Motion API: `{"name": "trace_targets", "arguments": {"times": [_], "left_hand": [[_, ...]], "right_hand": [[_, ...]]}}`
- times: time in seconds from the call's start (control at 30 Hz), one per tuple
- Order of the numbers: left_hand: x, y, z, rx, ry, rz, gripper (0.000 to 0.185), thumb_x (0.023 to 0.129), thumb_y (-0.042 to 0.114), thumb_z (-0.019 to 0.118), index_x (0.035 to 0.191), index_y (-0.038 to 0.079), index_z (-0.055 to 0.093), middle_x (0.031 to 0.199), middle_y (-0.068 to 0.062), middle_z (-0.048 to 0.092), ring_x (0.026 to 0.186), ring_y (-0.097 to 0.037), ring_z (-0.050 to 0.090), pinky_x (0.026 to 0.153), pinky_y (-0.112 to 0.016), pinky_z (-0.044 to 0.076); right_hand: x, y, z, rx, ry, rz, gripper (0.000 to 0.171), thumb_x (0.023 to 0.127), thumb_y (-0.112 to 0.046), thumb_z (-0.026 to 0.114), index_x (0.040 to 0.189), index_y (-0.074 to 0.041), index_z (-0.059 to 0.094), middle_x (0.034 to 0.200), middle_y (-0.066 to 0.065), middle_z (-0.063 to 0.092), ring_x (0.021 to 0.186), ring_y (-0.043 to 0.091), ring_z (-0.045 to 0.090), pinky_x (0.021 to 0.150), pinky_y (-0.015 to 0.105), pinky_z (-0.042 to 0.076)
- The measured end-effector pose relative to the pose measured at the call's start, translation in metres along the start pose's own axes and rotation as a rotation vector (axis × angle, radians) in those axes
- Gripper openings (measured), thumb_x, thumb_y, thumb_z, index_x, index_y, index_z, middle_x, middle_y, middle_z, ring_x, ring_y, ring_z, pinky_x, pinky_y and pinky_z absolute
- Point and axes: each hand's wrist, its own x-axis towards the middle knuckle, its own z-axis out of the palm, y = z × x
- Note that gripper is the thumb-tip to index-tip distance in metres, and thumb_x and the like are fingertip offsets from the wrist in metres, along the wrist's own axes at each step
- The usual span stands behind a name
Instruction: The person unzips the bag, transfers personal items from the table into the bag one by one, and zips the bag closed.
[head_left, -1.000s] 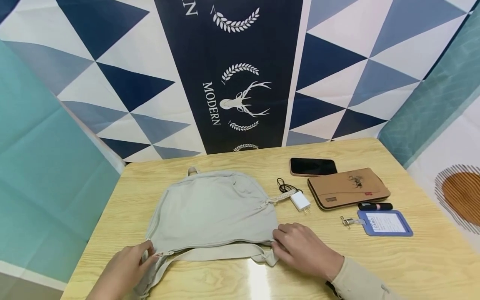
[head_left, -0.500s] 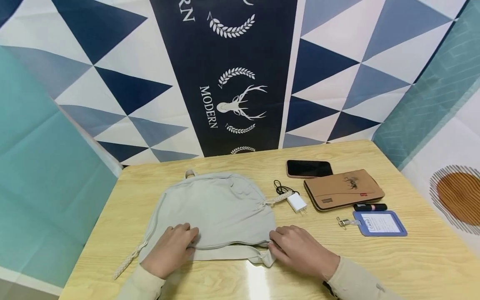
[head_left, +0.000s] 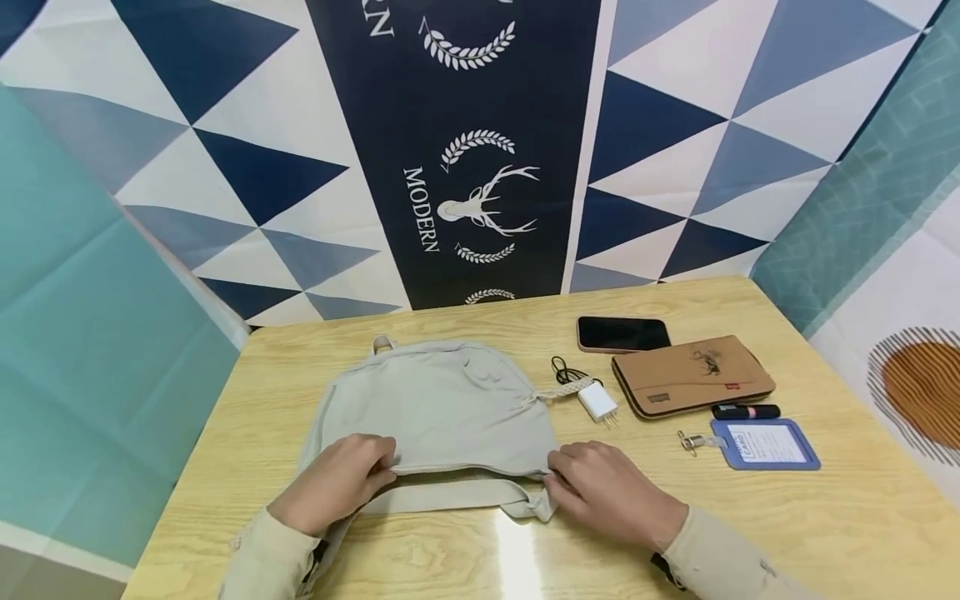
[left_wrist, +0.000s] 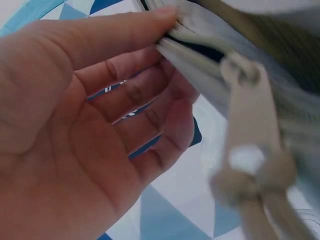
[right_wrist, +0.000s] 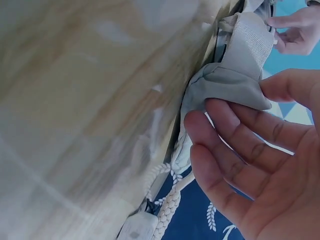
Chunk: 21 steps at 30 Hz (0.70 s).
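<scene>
Left wrist view showed the left hand (left_wrist: pixel 85 120) pinching the thin, layered zipper edge of the backpack (head_left: pixel 435 408) between thumb and forefinger, the other fingers (left_wrist: pixel 150 117) bent loosely beneath the cloth. A knotted cord pull (left_wrist: pixel 252 120) hung blurred from the same edge. The right hand (right_wrist: pixel 280 150) pinched a soft, folded corner of grey fabric at the near right end of the backpack, thumb on one side and curved fingers on the other.

The backpack itself, pale grey, rounded at its far end and softly wrinkled, lay flat between and beyond both hands on the tabletop (head_left: pixel 825 533), whose pale yellow surface had wood grain. Along its near edge the zipper seam gaped in a dark slit, and a flat woven strap (head_left: pixel 442 495) ran just below. A small loop handle (head_left: pixel 382 342) stood at its far edge; a braided cord (head_left: pixel 564 389) reached out from its right side to a boxy white charger (head_left: pixel 599 402) with metal prongs.

Farther right of the backpack lay a glossy black phone (head_left: pixel 623 333), a smooth tan wallet (head_left: pixel 690 379), a short black tube (head_left: pixel 746 412) and a blue-framed card holder (head_left: pixel 767 443) with a metal clip (head_left: pixel 692 442). Beyond the backpack rose a triangle-patterned backdrop (head_left: pixel 480 200).
</scene>
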Motion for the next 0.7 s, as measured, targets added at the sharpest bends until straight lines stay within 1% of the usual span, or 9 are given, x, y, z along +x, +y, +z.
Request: {"name": "trace_targets", "arguments": {"times": [0.1,0.17,0.3,0.37,0.43,0.53,0.57,0.63,0.7], "left_hand": [[0.001,-0.003,-0.005,-0.069,-0.021,0.020,0.026,0.090,0.008,0.074,0.074,0.017,0.054,0.065,0.012,0.047,0.055,0.000,0.042,0.054,-0.021,0.041],[0.001,-0.005,-0.009,-0.109,-0.031,0.033,0.021,0.092,0.009,0.072,0.077,0.017,0.059,0.068,0.011,0.053,0.057,-0.001,0.047,0.055,-0.022,0.044],[0.002,-0.007,-0.015,-0.136,-0.041,0.049,0.017,0.095,0.011,0.068,0.080,0.016,0.063,0.066,0.009,0.053,0.056,-0.001,0.044,0.055,-0.022,0.043],[0.003,-0.006,-0.017,-0.121,-0.027,0.056,0.019,0.097,0.010,0.065,0.079,0.016,0.063,0.064,0.009,0.051,0.054,-0.001,0.041,0.054,-0.022,0.041],[0.004,-0.003,-0.019,-0.082,-0.002,0.063,0.022,0.098,0.009,0.064,0.077,0.016,0.062,0.062,0.011,0.046,0.052,0.000,0.037,0.053,-0.021,0.039],[0.006,0.003,-0.020,-0.013,0.048,0.078,0.027,0.097,0.007,0.064,0.073,0.018,0.058,0.061,0.011,0.044,0.052,0.000,0.035,0.053,-0.021,0.037],[0.006,0.005,-0.021,0.007,0.062,0.080,0.028,0.097,0.006,0.064,0.072,0.018,0.057,0.061,0.011,0.043,0.053,0.000,0.035,0.053,-0.020,0.037],[0.007,0.008,-0.021,0.033,0.088,0.087,0.030,0.096,0.006,0.065,0.071,0.019,0.056,0.061,0.011,0.043,0.053,0.000,0.035,0.053,-0.020,0.037],[0.007,0.011,-0.021,0.049,0.103,0.093,0.032,0.095,0.005,0.066,0.070,0.021,0.055,0.061,0.011,0.043,0.053,0.000,0.034,0.053,-0.020,0.036]], "right_hand": [[0.000,0.002,-0.001,-0.024,0.018,0.016,0.029,0.091,-0.017,0.067,0.071,-0.024,0.047,0.063,-0.017,0.035,0.055,0.000,0.033,0.053,0.022,0.035],[0.000,0.003,-0.002,-0.035,0.025,0.023,0.028,0.091,-0.017,0.067,0.071,-0.024,0.048,0.063,-0.017,0.036,0.055,0.000,0.033,0.053,0.021,0.034],[0.003,0.004,-0.004,-0.051,0.021,0.028,0.025,0.091,-0.017,0.067,0.072,-0.022,0.052,0.063,-0.017,0.038,0.055,-0.001,0.034,0.052,0.021,0.035],[0.005,0.003,-0.005,-0.068,0.022,0.032,0.021,0.091,-0.018,0.067,0.074,-0.022,0.055,0.064,-0.016,0.041,0.056,-0.001,0.037,0.054,0.023,0.039],[0.006,0.002,-0.006,-0.092,0.029,0.032,0.016,0.090,-0.018,0.068,0.077,-0.020,0.059,0.067,-0.014,0.046,0.058,0.000,0.040,0.056,0.025,0.043],[0.007,-0.003,-0.007,-0.124,0.071,0.004,0.007,0.087,-0.017,0.072,0.086,-0.016,0.065,0.076,-0.010,0.052,0.064,0.002,0.044,0.058,0.025,0.045],[0.008,-0.006,-0.008,-0.134,0.091,-0.017,0.008,0.086,-0.016,0.073,0.090,-0.014,0.066,0.079,-0.007,0.054,0.066,0.003,0.045,0.058,0.024,0.045],[0.011,-0.014,-0.008,-0.140,0.133,-0.066,0.015,0.083,-0.015,0.074,0.096,-0.011,0.067,0.084,-0.004,0.055,0.070,0.006,0.046,0.057,0.022,0.044],[0.014,-0.024,-0.008,-0.126,0.156,-0.133,0.023,0.081,-0.014,0.076,0.102,-0.010,0.068,0.088,-0.002,0.056,0.074,0.007,0.048,0.060,0.022,0.046]]}}
